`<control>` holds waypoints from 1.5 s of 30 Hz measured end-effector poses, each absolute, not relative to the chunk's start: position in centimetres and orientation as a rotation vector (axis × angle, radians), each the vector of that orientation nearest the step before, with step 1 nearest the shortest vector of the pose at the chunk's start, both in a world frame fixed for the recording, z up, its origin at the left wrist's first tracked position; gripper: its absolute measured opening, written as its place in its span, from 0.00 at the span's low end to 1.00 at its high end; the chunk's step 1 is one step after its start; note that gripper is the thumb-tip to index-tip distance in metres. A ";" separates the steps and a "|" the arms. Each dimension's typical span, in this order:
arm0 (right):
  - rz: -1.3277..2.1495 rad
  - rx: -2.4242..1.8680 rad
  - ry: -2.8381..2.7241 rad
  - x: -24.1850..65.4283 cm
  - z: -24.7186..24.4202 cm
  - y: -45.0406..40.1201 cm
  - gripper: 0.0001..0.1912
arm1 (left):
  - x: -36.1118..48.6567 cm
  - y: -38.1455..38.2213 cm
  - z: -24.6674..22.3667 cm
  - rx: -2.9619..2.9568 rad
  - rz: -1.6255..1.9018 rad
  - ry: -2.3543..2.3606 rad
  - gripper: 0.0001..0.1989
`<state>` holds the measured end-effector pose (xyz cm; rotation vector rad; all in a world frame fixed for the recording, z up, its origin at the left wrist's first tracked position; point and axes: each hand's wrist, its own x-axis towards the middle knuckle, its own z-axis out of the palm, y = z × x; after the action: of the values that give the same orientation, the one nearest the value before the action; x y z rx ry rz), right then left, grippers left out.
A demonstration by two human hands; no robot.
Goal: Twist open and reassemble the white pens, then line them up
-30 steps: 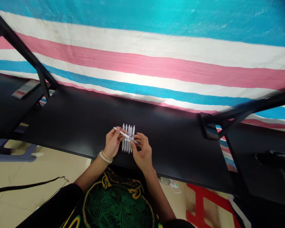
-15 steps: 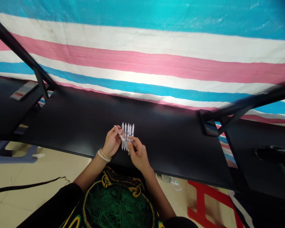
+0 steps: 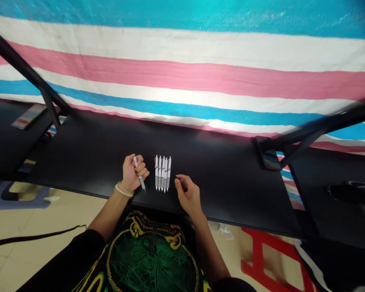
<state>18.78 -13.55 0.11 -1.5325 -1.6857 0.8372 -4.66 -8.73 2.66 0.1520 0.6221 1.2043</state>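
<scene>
Several white pens with grey lower ends point(image 3: 162, 172) lie side by side in a row on the black table point(image 3: 109, 142), their tips toward me. To the left of the row, my left hand point(image 3: 134, 172) is closed around another white and grey pen point(image 3: 142, 183), whose tip points down toward the table's near edge. My right hand point(image 3: 188, 194) rests just right of the row, thumb and index finger curled with a gap between them and nothing visible in it.
Black slanted metal bars point(image 3: 27, 75) stand at the left and right of the table. A striped sheet point(image 3: 182, 77) hangs behind it. A flat packet point(image 3: 28, 116) lies on the left table. A red stool point(image 3: 255, 251) stands below at the right.
My left hand has moved left, away from the row, and now wraps round its pen. My right hand has drawn back to the right, uncovering the row of pens.
</scene>
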 end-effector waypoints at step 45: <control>1.642 -1.036 -1.218 14.9 4.4 -12.6 0.14 | -0.8 -9.0 4.0 0.608 1.305 0.782 0.17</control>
<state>14.85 -12.61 4.36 -1.0355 -1.2176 1.6418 -0.82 -8.96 4.00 0.6081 0.7821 1.3054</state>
